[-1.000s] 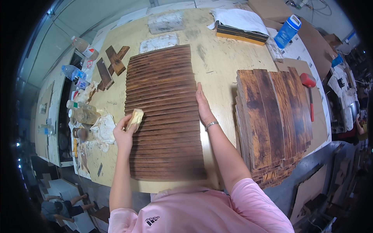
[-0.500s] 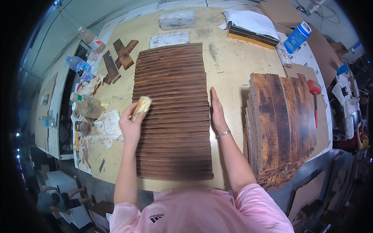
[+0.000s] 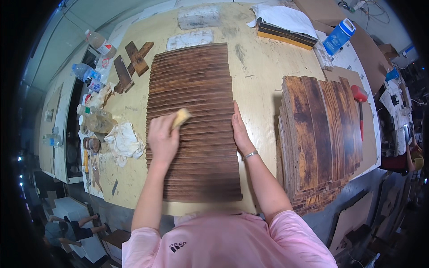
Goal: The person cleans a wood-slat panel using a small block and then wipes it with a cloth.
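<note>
A stack of dark brown wooden strips [image 3: 192, 85], overlapping like shingles in long rows, lies in front of me on the work table [image 3: 257, 89]. My left hand [image 3: 163, 136] is closed round a small yellowish sponge [image 3: 181, 118], which is over the left middle part of the strips. Whether the sponge presses on the wood is hard to tell, as it is slightly blurred. Along the right edge of the strips rests my right hand [image 3: 241, 130], fingers stretched out and nothing held. A band circles that wrist.
To the right stand stacked scorched-looking boards [image 3: 319, 134] and a red mallet [image 3: 359, 96]. Left are bottles [image 3: 98, 123], a stained white rag [image 3: 125, 140] and loose wood pieces [image 3: 124, 73]. Farther back are wrapped blocks [image 3: 199, 18], a cloth-covered box [image 3: 286, 38] and a blue jug [image 3: 339, 38].
My left hand has carried the sponge rightward from the left edge onto the strips. My right hand now lies against their right edge, where a gap showed before.
</note>
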`<state>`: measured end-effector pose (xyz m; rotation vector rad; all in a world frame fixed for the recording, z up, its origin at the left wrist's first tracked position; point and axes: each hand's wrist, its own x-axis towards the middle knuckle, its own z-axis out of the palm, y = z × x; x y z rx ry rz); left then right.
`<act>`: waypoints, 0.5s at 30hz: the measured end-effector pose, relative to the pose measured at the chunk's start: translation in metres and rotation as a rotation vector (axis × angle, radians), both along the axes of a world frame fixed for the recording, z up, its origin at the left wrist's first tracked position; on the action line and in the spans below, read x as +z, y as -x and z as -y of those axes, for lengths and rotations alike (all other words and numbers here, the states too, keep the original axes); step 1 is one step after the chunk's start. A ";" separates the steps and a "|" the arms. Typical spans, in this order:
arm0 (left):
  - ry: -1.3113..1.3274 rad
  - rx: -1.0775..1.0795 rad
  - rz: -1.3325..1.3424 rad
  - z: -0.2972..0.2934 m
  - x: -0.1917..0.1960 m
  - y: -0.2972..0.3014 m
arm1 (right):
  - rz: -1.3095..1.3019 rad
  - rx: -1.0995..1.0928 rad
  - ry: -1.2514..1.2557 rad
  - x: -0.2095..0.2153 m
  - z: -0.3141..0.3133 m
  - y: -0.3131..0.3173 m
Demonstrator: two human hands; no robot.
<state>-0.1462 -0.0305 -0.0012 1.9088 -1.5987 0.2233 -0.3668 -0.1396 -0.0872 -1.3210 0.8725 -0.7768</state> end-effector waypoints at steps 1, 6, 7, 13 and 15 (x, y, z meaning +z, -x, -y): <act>0.007 -0.089 -0.003 0.007 0.001 0.016 | 0.008 -0.009 -0.002 0.001 -0.001 0.000; -0.063 -0.229 0.071 0.028 -0.008 0.042 | -0.251 -0.183 0.250 -0.016 0.000 0.019; -0.055 -0.149 0.069 0.024 -0.010 0.036 | -0.406 -0.223 0.356 -0.016 -0.001 0.024; -0.042 -0.391 0.022 0.045 0.003 0.081 | -0.708 -0.191 0.706 -0.025 -0.011 0.024; -0.097 -0.378 0.079 0.049 -0.006 0.081 | -0.698 -0.195 0.710 -0.024 -0.010 0.026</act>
